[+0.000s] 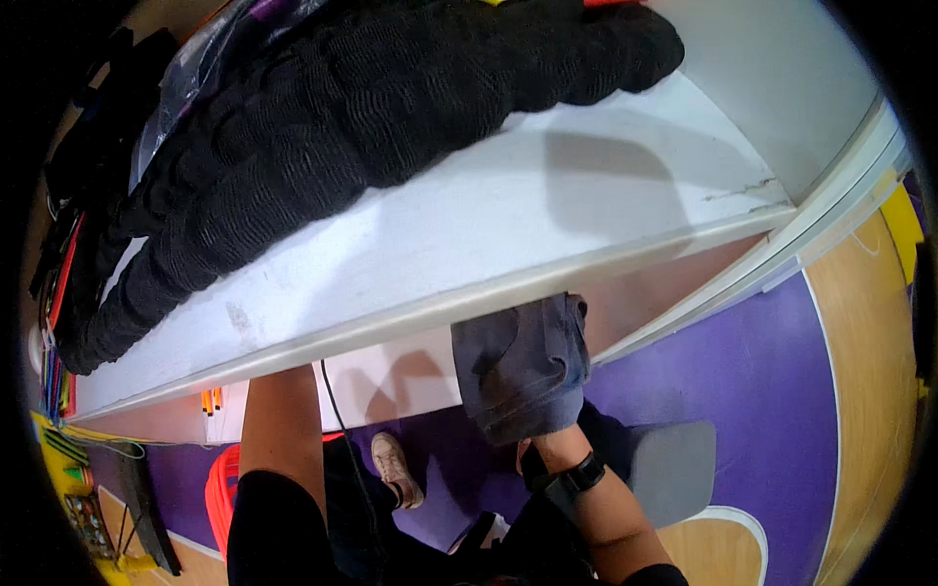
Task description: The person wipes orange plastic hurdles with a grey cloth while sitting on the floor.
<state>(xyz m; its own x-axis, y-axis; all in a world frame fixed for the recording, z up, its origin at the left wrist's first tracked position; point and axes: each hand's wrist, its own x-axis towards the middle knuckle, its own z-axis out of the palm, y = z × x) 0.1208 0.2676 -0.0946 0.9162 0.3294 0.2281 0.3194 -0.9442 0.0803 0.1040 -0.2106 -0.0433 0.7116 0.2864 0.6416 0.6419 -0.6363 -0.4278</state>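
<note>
My right hand (544,442) grips a folded dark grey cloth (524,377) from below, and most of the fingers are hidden behind the fabric. The cloth reaches up to the front edge of a white shelf (454,220), over the lower shelf. My left forearm (282,432) passes beneath that edge, so the left hand is out of view. On the upper shelf lies a long heap of black ribbed fabric (352,124). Part of the lower shelf board (396,381) shows between my arms.
Orange pens (211,401) lie on the lower shelf, left of my left forearm. A thin black cable (339,417) hangs before me. On the right stand a white side panel (777,66) and a grey seat-like panel (674,469). Clear plastic wrapping (194,80) is at the back left.
</note>
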